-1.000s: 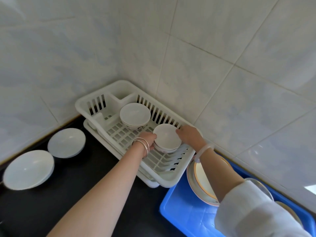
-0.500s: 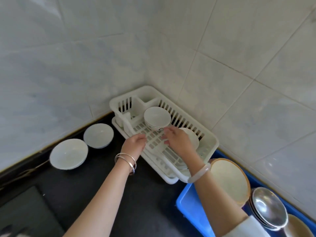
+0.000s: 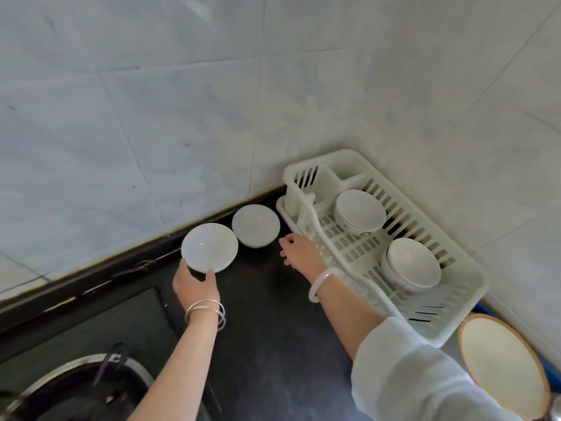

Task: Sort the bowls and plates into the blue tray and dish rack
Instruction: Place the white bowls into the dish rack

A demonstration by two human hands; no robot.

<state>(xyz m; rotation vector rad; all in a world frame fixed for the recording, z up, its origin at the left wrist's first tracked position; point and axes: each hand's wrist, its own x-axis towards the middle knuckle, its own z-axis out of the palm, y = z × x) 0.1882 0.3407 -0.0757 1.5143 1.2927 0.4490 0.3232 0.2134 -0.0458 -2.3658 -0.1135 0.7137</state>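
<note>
A white bowl (image 3: 209, 247) is gripped at its near rim by the left hand (image 3: 194, 285), thumb and fingers pinched around the edge; it is seen near the wall on the dark counter (image 3: 273, 329). Whether it is lifted cannot be told. A second white bowl (image 3: 256, 225) is set just to its right, beside the dish rack (image 3: 455, 268). The right hand (image 3: 300, 253) is held near this bowl without touching it, fingers loosely spread. Two bowls are placed in the rack, one far (image 3: 360, 212) and one near (image 3: 413, 265). A brown-rimmed plate (image 3: 501, 366) is seen at the right, with a sliver of the blue tray (image 3: 482, 308) behind it.
</note>
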